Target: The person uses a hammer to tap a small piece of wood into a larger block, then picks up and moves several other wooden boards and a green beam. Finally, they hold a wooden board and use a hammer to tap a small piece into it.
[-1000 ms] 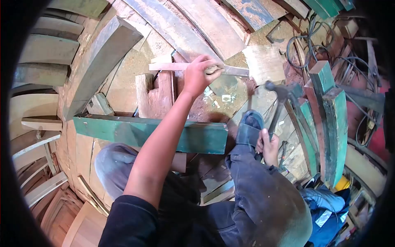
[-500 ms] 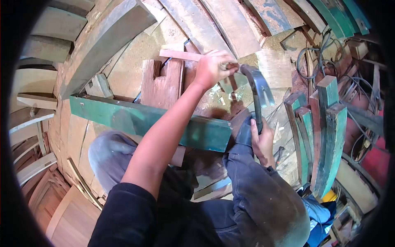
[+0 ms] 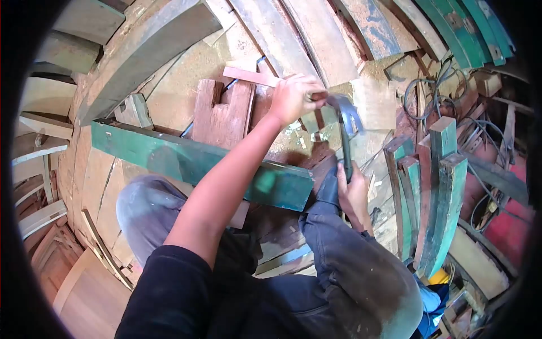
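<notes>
A thin reddish wooden strip [image 3: 251,75] runs leftward out of my left hand [image 3: 296,99], whose fingers are closed around its right end. My right hand [image 3: 354,189] grips the handle of a claw hammer [image 3: 345,135]. The hammer's head is smeared by motion and lies just right of my left fingertips; whether it touches anything there cannot be made out. Below my left hand a notched brown block [image 3: 220,116] rests on the ground. A long green-painted beam [image 3: 197,164] lies across in front of my knees, passing under my left forearm.
Several green-edged beams [image 3: 443,192] stand on the right. Coiled cables [image 3: 435,93] lie behind them. Planks [image 3: 313,39] line the far side, and a curved timber [image 3: 152,53] lies at upper left. Wood chips dot the ground near the hammer.
The hammer's head has swung slightly and blurred, and my right hand has shifted a little left and down. My left hand keeps its grip on the strip. The whole view has moved slightly.
</notes>
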